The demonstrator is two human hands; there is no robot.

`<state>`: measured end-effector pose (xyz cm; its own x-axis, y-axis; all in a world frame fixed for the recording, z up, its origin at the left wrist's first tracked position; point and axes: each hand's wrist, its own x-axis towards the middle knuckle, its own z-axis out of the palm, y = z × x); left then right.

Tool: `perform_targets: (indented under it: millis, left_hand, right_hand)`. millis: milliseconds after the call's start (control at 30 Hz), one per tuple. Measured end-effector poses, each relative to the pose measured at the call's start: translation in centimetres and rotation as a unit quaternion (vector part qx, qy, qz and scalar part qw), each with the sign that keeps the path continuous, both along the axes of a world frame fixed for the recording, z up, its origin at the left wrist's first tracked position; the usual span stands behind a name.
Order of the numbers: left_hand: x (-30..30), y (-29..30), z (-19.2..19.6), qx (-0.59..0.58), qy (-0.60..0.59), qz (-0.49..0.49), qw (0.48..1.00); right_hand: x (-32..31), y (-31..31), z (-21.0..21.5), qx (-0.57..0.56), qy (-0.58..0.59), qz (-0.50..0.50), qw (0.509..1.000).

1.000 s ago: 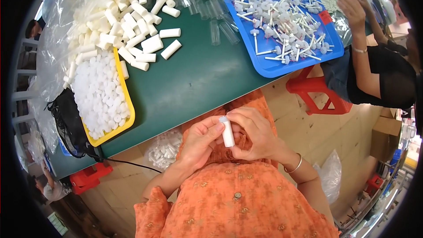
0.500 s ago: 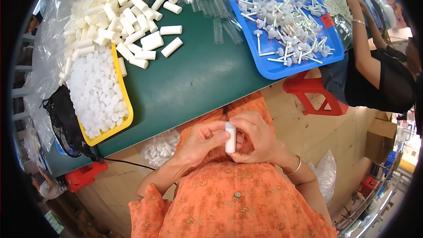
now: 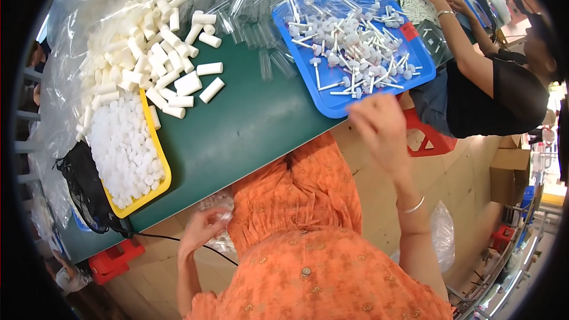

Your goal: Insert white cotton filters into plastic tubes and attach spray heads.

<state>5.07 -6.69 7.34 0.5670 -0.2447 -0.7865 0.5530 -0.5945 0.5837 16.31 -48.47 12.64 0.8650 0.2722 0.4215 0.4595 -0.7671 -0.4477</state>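
Note:
My left hand [image 3: 203, 225] is low beside my lap, next to a clear bag of white tubes [image 3: 214, 200] under the table edge. Its fingers curl round a small white tube [image 3: 226, 216], only partly visible. Raised past the table's front edge, my right hand [image 3: 379, 127] is smeared by motion close to the near rim of a blue tray [image 3: 332, 106]. Its fingers do not show clearly. White sticks with translucent round caps [image 3: 361, 47] fill that tray.
White foam-like cylinders [image 3: 160, 53] are heaped on the green table [image 3: 237, 118]. Left of them, a yellow tray [image 3: 166, 166] holds small white caps [image 3: 124, 148]. Clear tubes [image 3: 249, 0] lie at the back. A co-worker [image 3: 492, 89] sits at right, near a red stool [image 3: 435, 142].
My hands have parted from the white tube held between them. The left moved down and left to the bag; the right swung up and right toward the blue tray.

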Motion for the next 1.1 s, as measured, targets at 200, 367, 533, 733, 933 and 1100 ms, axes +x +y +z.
perform_targets:
  millis: [200, 367, 533, 733, 933, 1100]
  left_hand:
    - [-1.5, 2.1, 1.6, 0.194, -0.208, -0.262, 0.922]
    - [8.4, -4.4, 9.3, -0.046, -0.236, -0.069, 0.968]
    - [17.3, -6.2, 7.3, 0.114, -0.587, -0.026, 0.801]
    - [18.8, -8.5, 5.2, 0.294, -0.627, -0.166, 0.703]
    - [12.0, -11.9, 6.0, 0.004, -0.488, -0.004, 0.873]
    - [10.5, -13.6, 4.3, -0.024, -0.529, -0.001, 0.848]
  right_hand:
    - [5.7, 0.0, 0.7, -0.184, -0.028, -0.044, 0.982]
    - [6.2, -0.3, 1.4, -0.194, 0.012, -0.031, 0.980]
    - [4.4, -0.4, 3.3, -0.003, 0.007, -0.012, 1.000]
    - [-0.6, 3.8, -0.4, 0.613, 0.299, 0.046, 0.730]
    - [-1.7, 7.0, -2.9, 0.727, 0.368, 0.055, 0.577]
    - [-2.5, 9.4, -2.8, 0.730, 0.420, 0.042, 0.538]
